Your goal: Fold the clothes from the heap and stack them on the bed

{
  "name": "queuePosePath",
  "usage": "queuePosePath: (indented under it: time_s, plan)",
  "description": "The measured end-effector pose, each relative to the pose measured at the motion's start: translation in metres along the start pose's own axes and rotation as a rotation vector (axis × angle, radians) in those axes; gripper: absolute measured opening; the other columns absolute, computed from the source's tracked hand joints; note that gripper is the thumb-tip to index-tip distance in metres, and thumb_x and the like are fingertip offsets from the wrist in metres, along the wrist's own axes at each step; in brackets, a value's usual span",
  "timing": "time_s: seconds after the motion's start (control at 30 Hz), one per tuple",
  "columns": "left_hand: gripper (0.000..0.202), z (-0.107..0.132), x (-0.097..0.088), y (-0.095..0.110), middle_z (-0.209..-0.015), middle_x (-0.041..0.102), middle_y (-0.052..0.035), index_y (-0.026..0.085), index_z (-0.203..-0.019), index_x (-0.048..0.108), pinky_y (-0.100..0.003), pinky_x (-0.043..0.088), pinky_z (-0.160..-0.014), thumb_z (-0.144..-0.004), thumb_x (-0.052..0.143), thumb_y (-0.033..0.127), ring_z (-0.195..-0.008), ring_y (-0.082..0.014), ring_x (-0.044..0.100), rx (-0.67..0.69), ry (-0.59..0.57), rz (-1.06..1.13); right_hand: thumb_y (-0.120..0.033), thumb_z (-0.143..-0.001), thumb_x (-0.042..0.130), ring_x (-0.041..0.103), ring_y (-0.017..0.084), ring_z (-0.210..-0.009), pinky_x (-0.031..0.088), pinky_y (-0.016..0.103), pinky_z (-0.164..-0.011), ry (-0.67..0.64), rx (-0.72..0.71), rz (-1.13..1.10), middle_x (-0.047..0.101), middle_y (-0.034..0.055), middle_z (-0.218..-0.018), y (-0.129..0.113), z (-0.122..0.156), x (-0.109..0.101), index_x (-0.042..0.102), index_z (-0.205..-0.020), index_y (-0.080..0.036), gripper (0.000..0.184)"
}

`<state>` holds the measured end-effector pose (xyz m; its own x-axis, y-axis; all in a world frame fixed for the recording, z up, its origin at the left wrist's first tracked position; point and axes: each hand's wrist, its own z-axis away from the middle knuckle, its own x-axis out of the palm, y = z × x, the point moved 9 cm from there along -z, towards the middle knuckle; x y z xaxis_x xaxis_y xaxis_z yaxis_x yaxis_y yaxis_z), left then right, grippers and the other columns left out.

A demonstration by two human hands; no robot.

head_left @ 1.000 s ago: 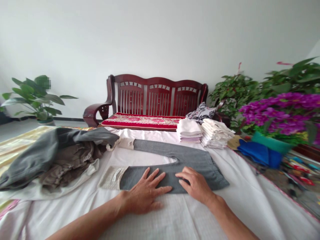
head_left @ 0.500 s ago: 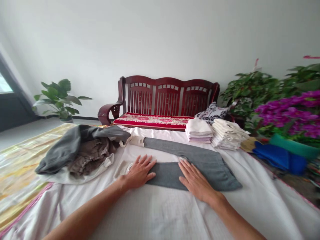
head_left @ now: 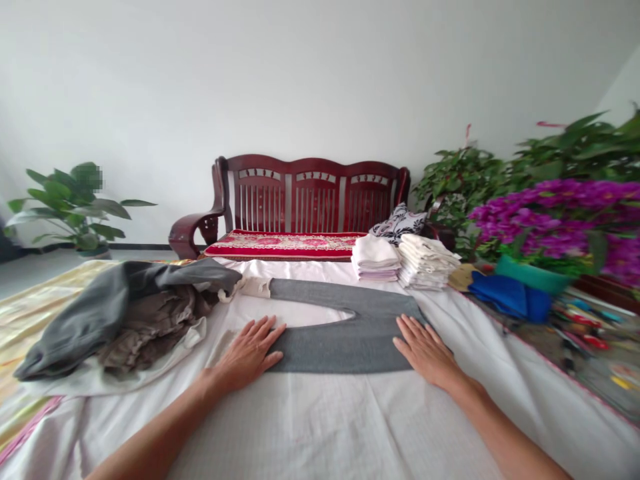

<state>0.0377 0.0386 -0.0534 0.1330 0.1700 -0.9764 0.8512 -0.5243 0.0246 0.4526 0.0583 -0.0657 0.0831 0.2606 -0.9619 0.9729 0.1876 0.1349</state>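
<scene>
A pair of grey trousers [head_left: 330, 343] with pale cuffs lies flat, its legs to the left and its waist to the right. My left hand [head_left: 250, 353] rests flat with spread fingers on the near leg, by its cuff, which it partly covers. My right hand [head_left: 425, 348] lies flat on the waist end, fingers apart, hiding part of that edge. Left of the trousers, a heap of crumpled clothes [head_left: 145, 320] in grey, brown and white sits on the white sheet [head_left: 330, 427].
Behind the trousers stand two stacks of folded white cloth [head_left: 376, 257]. A red wooden bench [head_left: 315, 200] with a red mat is at the back. To the right are purple flowers [head_left: 555, 217], a blue cloth [head_left: 510, 297] and small blurred items; a potted plant [head_left: 80, 207] stands left.
My right hand has slid right along the trousers to the waist end. The left hand stays near the cuff. The view has turned somewhat to the right.
</scene>
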Motion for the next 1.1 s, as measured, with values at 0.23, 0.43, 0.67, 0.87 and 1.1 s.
queuePosePath:
  time_s: [0.23,0.43,0.67,0.87,1.1]
  plan:
    - [0.053,-0.007,-0.007,0.000,-0.156,0.047,-0.0085,0.028,-0.148,0.050,-0.050,0.034,-0.119,-0.100,0.045,0.050,-0.145,-0.0298,0.041,-0.054,-0.020,0.101,-0.039,-0.100,0.030,0.057,0.029,-0.130,0.039,0.051,-0.115,-0.082,0.127,-0.217,0.064,0.0132,-0.138,-0.008,-0.033,-0.036,0.069,-0.128,-0.023,0.050]
    - [0.045,-0.070,-0.021,-0.004,-0.140,0.063,-0.0110,0.018,-0.138,0.057,-0.043,0.039,-0.117,-0.104,0.036,0.039,-0.136,-0.0254,0.053,-0.142,0.134,0.161,-0.039,-0.101,0.029,0.035,0.025,-0.149,0.027,0.046,-0.122,-0.099,-0.041,-0.340,0.045,0.0111,-0.157,-0.076,-0.100,-0.042,0.051,-0.148,-0.017,0.056]
    - [0.050,-0.147,0.003,-0.026,-0.153,0.050,-0.0137,0.017,-0.145,0.053,-0.047,0.035,-0.118,-0.105,0.035,0.041,-0.146,-0.0313,0.039,-0.264,0.108,0.053,-0.045,-0.103,0.019,0.022,0.020,-0.153,0.018,0.045,-0.124,-0.262,-0.167,-0.358,0.029,0.0065,-0.165,-0.121,-0.148,-0.008,0.034,-0.158,-0.021,0.061]
    - [0.048,-0.150,0.019,-0.078,-0.153,0.050,-0.0146,0.022,-0.143,0.055,-0.050,0.034,-0.115,-0.102,0.041,0.041,-0.143,-0.0329,0.043,-0.351,0.066,-0.075,-0.045,-0.101,0.024,0.021,0.022,-0.154,0.017,0.043,-0.125,-0.232,-0.062,-0.240,0.027,0.0048,-0.166,-0.079,-0.148,0.012,0.033,-0.159,-0.023,0.062]
    - [0.050,-0.143,0.023,-0.100,-0.152,0.050,-0.0168,0.023,-0.142,0.056,-0.061,0.034,-0.110,-0.099,0.044,0.045,-0.140,-0.0386,0.044,-0.365,0.128,-0.101,-0.049,-0.100,0.025,0.026,0.028,-0.152,0.024,0.053,-0.121,-0.165,0.120,-0.130,0.030,0.0118,-0.164,0.003,-0.134,0.026,0.034,-0.158,-0.018,0.066]
